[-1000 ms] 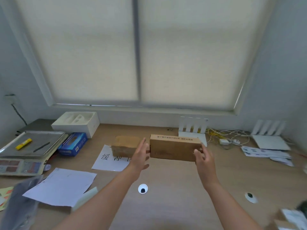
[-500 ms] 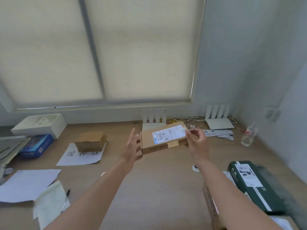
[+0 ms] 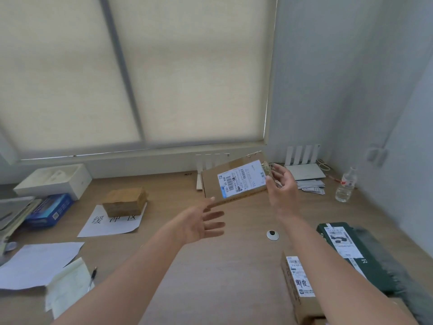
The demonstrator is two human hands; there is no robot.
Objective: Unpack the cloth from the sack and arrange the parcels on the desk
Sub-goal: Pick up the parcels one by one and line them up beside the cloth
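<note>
A flat brown cardboard parcel [image 3: 234,181] with a white shipping label is tilted up above the back of the desk [image 3: 210,277]. My right hand [image 3: 280,186] grips its right end. My left hand [image 3: 201,222] hovers open just below the parcel's near left corner, fingers spread, apart from it or barely brushing it. A small tape-wrapped brown parcel [image 3: 125,200] sits on a printed white sheet [image 3: 112,221] at centre left. Another brown parcel [image 3: 297,287] and a dark green parcel [image 3: 344,249] lie at the right, partly hidden by my right arm. The sack is not in sight.
A white tray box [image 3: 54,181], a blue box [image 3: 50,208] and loose papers [image 3: 39,261] with a pen [image 3: 92,277] occupy the left. Two white routers [image 3: 304,170], cables, slips and a water bottle [image 3: 346,185] stand at the back right. A cable grommet [image 3: 272,235] sits mid-desk.
The view has swung right. The flat parcel left the desk beside the small parcel, rose and tilted label-up in my right hand. My left hand let go of it and dropped below.
</note>
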